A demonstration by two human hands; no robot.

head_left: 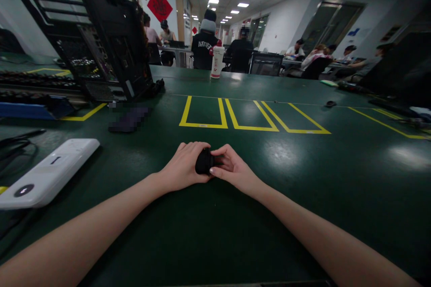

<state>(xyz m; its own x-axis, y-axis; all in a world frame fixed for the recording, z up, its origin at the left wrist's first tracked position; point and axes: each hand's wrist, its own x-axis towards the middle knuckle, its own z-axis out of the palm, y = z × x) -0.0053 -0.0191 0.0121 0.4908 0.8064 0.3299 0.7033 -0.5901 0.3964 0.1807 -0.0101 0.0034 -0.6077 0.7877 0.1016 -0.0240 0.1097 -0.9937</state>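
Observation:
A small black rounded object (202,162) is held low over the green table, between my two hands. My left hand (184,164) wraps round its left side, thumb below and fingers above. From the right, my right hand (233,168) grips the object's flat right edge between thumb and fingertips. Fingers cover part of it, and its exact kind cannot be made out.
Yellow tape outlines (203,125) mark the green table (215,233) beyond my hands. A white device (50,172) and cables lie at left, near a dark phone-like slab (129,120). A black computer case (111,40) and a white cup (217,62) stand farther back. People sit beyond.

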